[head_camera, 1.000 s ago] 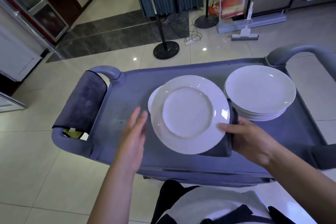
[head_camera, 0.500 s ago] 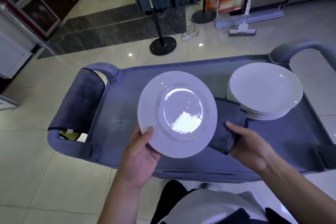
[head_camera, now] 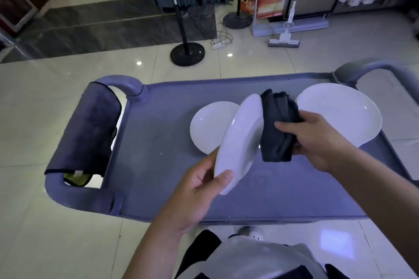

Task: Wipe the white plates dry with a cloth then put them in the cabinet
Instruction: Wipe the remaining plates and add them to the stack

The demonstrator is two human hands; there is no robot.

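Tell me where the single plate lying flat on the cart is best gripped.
Probably the left rim of the flat plate, from the left: that edge is bare, while the tilted plate in the left hand covers its right side. Its shallow rim suits thumb above, fingers beneath.

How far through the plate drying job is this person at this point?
Early or midway. One plate lies alone on the cart, possibly wiped already. The left hand holds a tilted plate while the right hand presses a dark cloth against it. The stack is left; no cabinet is visible.
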